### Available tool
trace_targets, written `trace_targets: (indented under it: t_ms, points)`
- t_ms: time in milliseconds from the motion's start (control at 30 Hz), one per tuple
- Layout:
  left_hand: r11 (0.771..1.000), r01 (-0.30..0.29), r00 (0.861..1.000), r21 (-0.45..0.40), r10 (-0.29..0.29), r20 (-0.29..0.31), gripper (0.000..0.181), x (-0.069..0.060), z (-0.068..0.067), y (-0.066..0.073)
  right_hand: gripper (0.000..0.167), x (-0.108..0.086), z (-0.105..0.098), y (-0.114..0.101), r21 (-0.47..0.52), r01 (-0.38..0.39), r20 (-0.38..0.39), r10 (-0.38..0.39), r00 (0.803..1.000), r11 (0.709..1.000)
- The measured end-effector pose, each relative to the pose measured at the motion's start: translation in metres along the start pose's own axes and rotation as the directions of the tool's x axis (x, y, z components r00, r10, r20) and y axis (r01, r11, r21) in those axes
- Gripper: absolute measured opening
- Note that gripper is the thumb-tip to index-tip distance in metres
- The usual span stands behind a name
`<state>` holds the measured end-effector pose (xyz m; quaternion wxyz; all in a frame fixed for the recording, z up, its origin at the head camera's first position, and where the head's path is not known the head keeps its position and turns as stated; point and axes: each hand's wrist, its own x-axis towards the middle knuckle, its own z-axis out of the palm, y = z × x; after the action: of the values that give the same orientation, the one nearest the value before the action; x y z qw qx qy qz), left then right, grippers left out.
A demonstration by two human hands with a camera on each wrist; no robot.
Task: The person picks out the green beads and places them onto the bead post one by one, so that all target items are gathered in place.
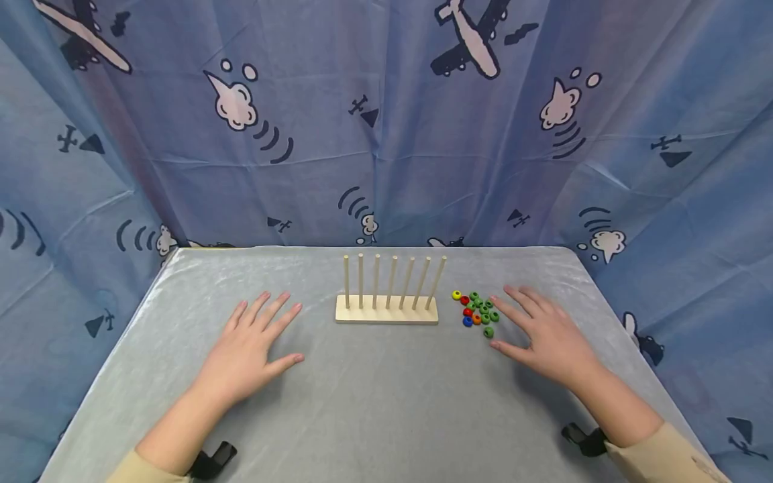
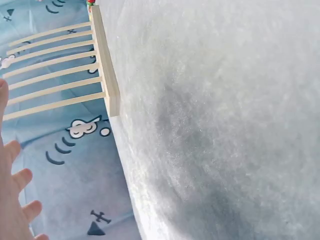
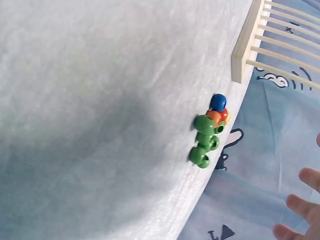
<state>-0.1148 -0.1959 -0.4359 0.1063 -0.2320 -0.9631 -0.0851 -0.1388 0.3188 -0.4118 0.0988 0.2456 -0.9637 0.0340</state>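
A pale wooden rack (image 1: 386, 316) with several upright pegs stands at the table's far middle; both wrist views show its base (image 2: 107, 70) and pegs. Just right of it lies a loose group of beads, mostly green (image 1: 488, 332), with red (image 1: 468, 312), orange (image 1: 476, 320), blue (image 1: 468, 322) and yellow (image 1: 455, 295) ones. My left hand (image 1: 244, 352) is spread over the table left of the rack, holding nothing. Spread as well, my right hand (image 1: 552, 335) has its fingertips close by the green beads and nothing in its grasp. In the right wrist view the beads (image 3: 204, 125) sit apart from the fingers (image 3: 302, 205).
A grey cloth covers the table (image 1: 386, 402). Behind and at both sides hangs a blue curtain (image 1: 314, 134) printed with planes and clouds. Black wrist straps (image 1: 213, 461) show near the sleeves.
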Motion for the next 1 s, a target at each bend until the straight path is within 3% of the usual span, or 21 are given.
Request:
trace_targets:
  t_ms: [333, 567, 767, 1000]
  points:
    - [0.995, 0.058, 0.994, -0.085, -0.05, 0.092, 0.084, 0.022, 0.009, -0.01, 0.051, 0.004, 0.016, 0.01, 0.068, -0.067, 0.093, 0.06, 0.994, 0.995]
    - [0.984, 0.109, 0.976, -0.142, -0.079, 0.201, 0.084, 0.045, 0.018, -0.014, 0.036, 0.006, 0.026, 0.016, 0.089, -0.089, 0.16, 0.074, 0.984, 0.992]
    - [0.967, 0.166, 0.956, -0.191, -0.111, 0.271, 0.082, 0.063, 0.029, -0.018, 0.032, 0.011, 0.035, 0.019, 0.106, -0.046, 0.162, 0.029, 0.986, 0.993]
    - [0.954, 0.186, 0.948, -0.234, -0.111, 0.3, 0.086, 0.084, 0.044, -0.02, 0.03, 0.016, 0.04, 0.018, 0.108, -0.011, 0.189, -0.009, 0.982, 0.994]
